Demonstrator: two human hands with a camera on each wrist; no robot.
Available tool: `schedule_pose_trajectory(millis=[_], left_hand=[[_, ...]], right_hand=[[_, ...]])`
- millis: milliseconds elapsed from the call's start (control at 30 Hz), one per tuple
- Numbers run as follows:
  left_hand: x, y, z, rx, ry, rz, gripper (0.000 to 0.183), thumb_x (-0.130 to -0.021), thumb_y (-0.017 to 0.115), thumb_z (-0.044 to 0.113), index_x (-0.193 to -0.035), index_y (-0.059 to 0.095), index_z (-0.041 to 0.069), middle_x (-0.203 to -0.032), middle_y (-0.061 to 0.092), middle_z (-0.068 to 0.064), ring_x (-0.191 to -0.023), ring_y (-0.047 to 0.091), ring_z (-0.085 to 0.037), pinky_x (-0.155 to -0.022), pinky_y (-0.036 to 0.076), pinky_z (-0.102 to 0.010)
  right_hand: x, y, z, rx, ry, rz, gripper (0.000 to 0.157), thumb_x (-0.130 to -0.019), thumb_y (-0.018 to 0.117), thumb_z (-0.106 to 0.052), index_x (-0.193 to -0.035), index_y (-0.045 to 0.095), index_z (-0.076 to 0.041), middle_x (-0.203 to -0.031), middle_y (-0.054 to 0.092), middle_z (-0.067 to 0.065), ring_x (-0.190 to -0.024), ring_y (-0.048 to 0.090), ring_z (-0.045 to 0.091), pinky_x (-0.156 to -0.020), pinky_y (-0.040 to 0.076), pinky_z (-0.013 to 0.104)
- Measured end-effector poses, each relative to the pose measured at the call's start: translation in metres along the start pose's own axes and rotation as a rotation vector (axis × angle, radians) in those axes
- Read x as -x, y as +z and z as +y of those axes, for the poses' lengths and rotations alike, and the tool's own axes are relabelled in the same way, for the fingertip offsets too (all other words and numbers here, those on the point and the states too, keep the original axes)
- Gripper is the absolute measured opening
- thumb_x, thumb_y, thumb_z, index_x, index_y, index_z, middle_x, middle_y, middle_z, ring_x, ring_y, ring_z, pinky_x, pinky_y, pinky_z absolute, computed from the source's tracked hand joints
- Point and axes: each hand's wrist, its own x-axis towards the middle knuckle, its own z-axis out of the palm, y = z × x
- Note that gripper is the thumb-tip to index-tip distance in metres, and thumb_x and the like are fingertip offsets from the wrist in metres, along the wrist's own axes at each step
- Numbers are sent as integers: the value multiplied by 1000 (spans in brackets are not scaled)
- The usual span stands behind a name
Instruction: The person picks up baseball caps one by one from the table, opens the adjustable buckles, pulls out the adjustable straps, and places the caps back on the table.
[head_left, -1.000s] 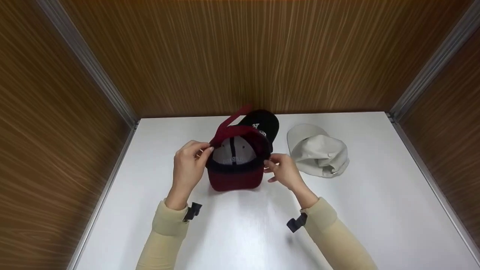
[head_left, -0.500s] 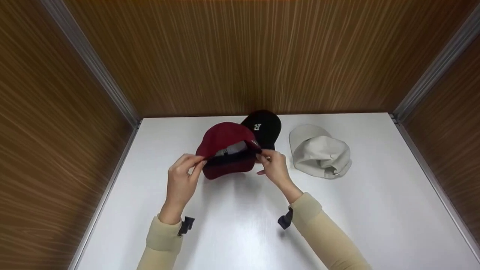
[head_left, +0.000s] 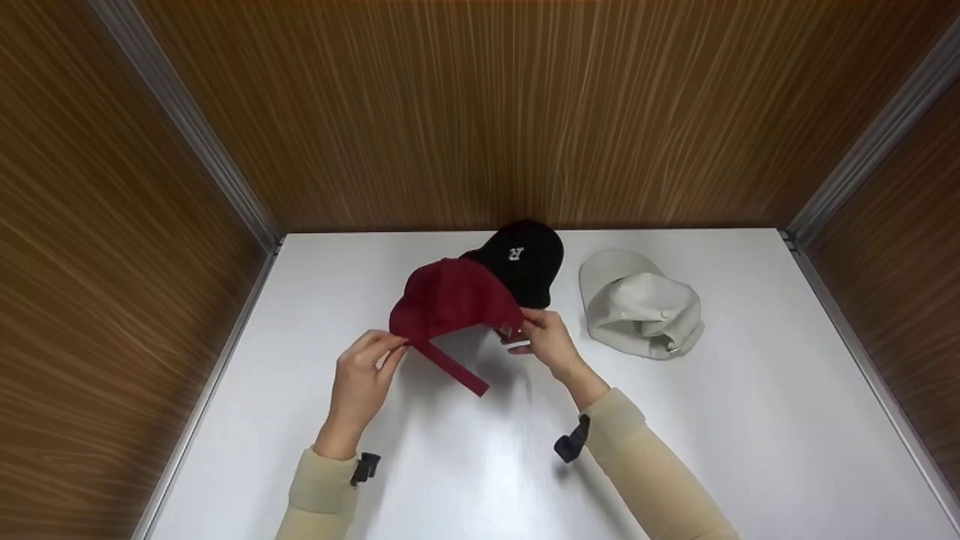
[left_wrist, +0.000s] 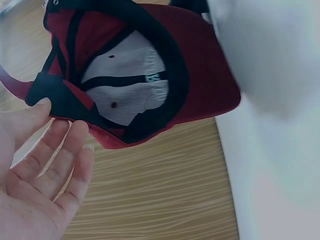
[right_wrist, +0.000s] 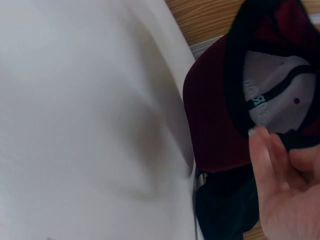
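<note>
A dark red baseball cap (head_left: pixel 454 296) is held up over the white table between both hands, crown top toward the back. My left hand (head_left: pixel 364 379) pinches its left rear edge; a loose red strap (head_left: pixel 454 367) hangs down from that spot. On the other side, my right hand (head_left: pixel 553 345) pinches the rear edge near a small buckle (head_left: pixel 507 330). The left wrist view looks into the cap, showing a pale front lining (left_wrist: pixel 125 75), a black sweatband and the red brim (left_wrist: pixel 207 65). In the head view the brim is hidden behind the crown.
Behind the red cap lies a black cap (head_left: pixel 529 262) with a white letter R, partly covered by it. A pale grey cap (head_left: pixel 645 311) rests to the right. Wood-grain panels (head_left: pixel 480 112) enclose the white table (head_left: pixel 765 390) at the back and sides.
The red cap has turned over: its inside and brim faced the head camera, now the outer crown and dangling strap show. Both hands kept hold; the left hand moved slightly nearer the person.
</note>
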Motion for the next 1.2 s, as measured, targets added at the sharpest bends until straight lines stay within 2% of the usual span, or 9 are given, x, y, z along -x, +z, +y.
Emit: schedule_pose_trajectory(millis=[100,200,267,333,433,567,800,1033,1200], left_hand=[[5,3,-6,-38,1,-4,13,-82,78,2,-94,76,7,-89,66,-1,-80,65,-14,-65,54,-31],[10,6,-12,-78,2,-9,15,-79,79,0,-93,76,6,-88,66,-2,-76,64,-15,-62,52,-33],[13,6,-15,-92,-3,-21,16,-79,80,-1,-93,76,5,-87,65,-3,-75,64,-16,-61,52,-33],[15,6,-17,-95,-8,-34,16,-78,80,-1,-93,76,5,-87,65,-3,-75,64,-16,-62,52,-34],[18,7,-22,-93,-12,-65,14,-80,79,0,-92,76,4,-88,65,-3,-76,64,-16,-62,52,-33],[21,8,-30,-110,-19,-122,11,-81,79,2,-91,76,5,-87,65,-2,-77,64,-15,-64,53,-32],[28,14,-44,-196,-12,-214,9,-78,80,0,-86,76,3,-84,65,-5,-74,65,-20,-65,54,-35],[32,20,-55,-239,-52,-287,7,-78,78,-4,-83,76,1,-82,64,-7,-73,64,-22,-65,54,-36],[37,23,-59,-274,-76,-352,7,-78,78,-2,-80,76,3,-81,65,-6,-73,64,-23,-64,52,-39]], right_hand=[[7,-1,-1,-132,103,-95,38,-102,36,1,-136,48,12,-118,61,21,-81,71,24,-77,56,43],[13,0,0,-252,182,-152,43,-104,35,-4,-144,39,9,-135,46,24,-84,71,28,-82,54,47],[15,0,2,-307,212,-178,44,-105,38,-8,-146,36,7,-137,45,20,-85,71,30,-82,54,48],[16,0,4,-317,217,-195,46,-105,43,-11,-147,35,5,-130,52,18,-86,71,30,-80,55,47],[15,0,8,-255,219,-176,47,-104,46,-9,-148,37,2,-118,60,13,-80,71,25,-72,58,41],[11,0,12,-113,220,-113,46,-102,48,-7,-147,41,-1,-112,60,8,-70,67,17,-65,57,35],[5,7,23,50,217,-52,43,-100,50,-5,-143,46,2,-107,63,6,-69,62,14,-60,52,29],[3,15,32,81,232,-31,40,-98,51,-3,-138,52,3,-115,65,12,-68,59,14,-65,51,31],[3,18,33,100,232,-62,41,-98,52,-3,-138,51,5,-116,64,15,-74,62,15,-72,55,36]])
